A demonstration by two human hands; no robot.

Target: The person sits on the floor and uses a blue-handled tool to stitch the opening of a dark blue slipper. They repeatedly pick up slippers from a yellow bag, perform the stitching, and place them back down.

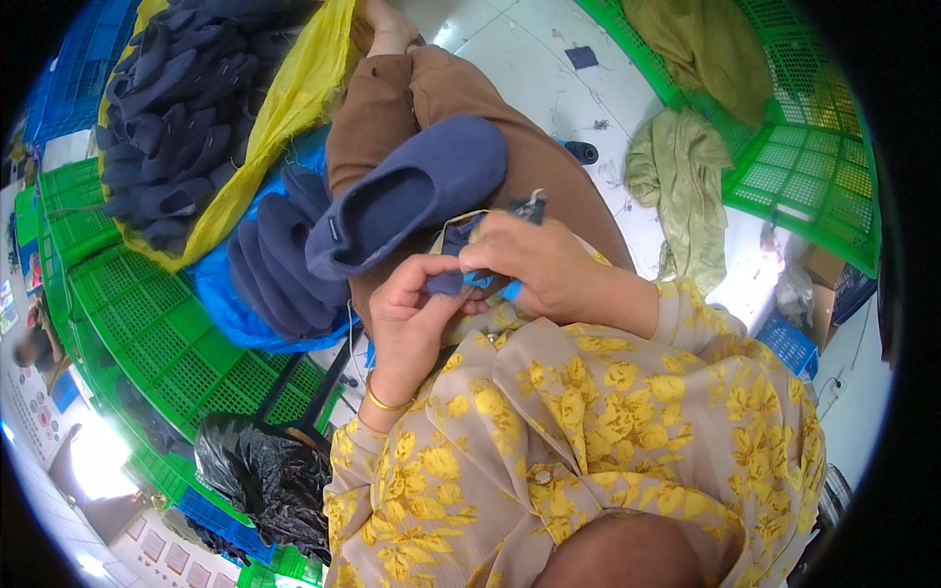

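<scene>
Across my brown-trousered lap lies a navy felt slipper (469, 157), its opening upward and its toe toward the upper right. Just below it my hands meet. My left hand (410, 304) pinches a small navy piece of cloth (446, 283) between thumb and fingers. Against it my right hand (534, 260) is closed, with a dark tuft (529, 206) sticking out above its knuckles. What the right fingers hold is mostly hidden; bits of bright blue show beneath them. A thin pale cord (353, 333) hangs beside the left wrist.
Several navy slippers (274, 260) rest on blue plastic at my left. Beyond, a yellow sack (284, 113) holds many more. Green crates (157, 328) stand left, and another green crate (823, 176) with olive cloth (681, 157) stands right. A black bag (260, 470) is lower left.
</scene>
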